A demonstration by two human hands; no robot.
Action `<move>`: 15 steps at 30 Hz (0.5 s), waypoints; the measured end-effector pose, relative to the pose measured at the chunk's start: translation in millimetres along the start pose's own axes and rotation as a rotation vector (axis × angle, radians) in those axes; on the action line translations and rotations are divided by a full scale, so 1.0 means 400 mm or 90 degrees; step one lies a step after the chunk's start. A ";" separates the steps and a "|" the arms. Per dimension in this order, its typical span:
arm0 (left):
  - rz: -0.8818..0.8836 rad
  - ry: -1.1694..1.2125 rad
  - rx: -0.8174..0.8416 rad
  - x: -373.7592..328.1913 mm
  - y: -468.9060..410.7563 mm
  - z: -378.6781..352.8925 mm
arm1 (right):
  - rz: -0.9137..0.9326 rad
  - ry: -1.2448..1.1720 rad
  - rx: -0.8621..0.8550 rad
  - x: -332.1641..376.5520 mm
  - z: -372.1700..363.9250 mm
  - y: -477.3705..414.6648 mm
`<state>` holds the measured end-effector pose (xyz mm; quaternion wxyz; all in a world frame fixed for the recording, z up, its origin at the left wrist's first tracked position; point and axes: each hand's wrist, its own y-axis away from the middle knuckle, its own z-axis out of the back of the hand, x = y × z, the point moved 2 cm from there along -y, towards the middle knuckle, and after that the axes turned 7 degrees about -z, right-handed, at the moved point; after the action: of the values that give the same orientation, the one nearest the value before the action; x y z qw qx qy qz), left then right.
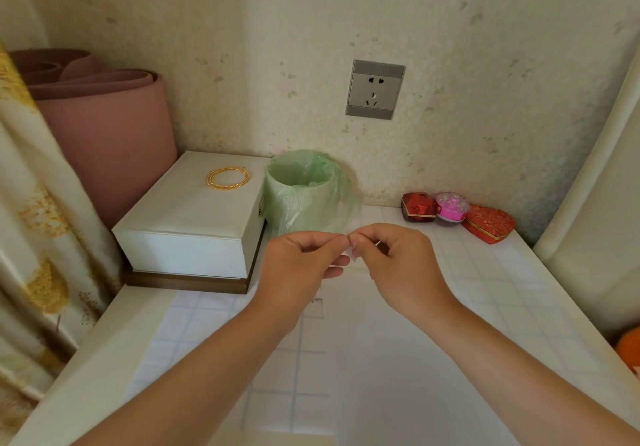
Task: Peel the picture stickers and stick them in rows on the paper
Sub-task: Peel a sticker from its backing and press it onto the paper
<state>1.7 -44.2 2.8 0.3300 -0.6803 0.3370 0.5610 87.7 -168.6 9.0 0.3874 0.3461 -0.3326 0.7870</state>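
My left hand (301,260) and my right hand (394,258) meet above the table, fingertips touching. Between them they pinch a small white sticker piece (350,251), mostly hidden by the fingers. Its picture cannot be made out. Below the hands a plain white paper (391,359) lies on the checked table cover (512,293). A narrow pale strip (318,302) shows under my left wrist.
A small bin lined with a green bag (308,196) stands just behind the hands. A white box (194,220) with a gold ring (228,178) on top sits at the left. Red and pink gift boxes (457,215) stand at the back right. A curtain (31,237) hangs at the left.
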 end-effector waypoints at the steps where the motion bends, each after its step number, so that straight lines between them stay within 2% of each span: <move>1: 0.014 0.017 0.000 0.001 0.000 -0.001 | -0.007 -0.015 0.005 -0.001 0.001 -0.001; 7: 0.073 0.103 0.001 0.006 0.001 -0.004 | -0.031 -0.073 0.001 -0.005 0.002 0.002; 15: 0.064 0.075 0.001 0.005 0.005 -0.010 | -0.017 -0.053 -0.024 -0.004 0.010 0.002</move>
<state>2.6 -48.9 1.3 0.2817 -0.6943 0.3899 0.5353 88.9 -172.7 9.5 0.3900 0.3757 -0.3589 0.7602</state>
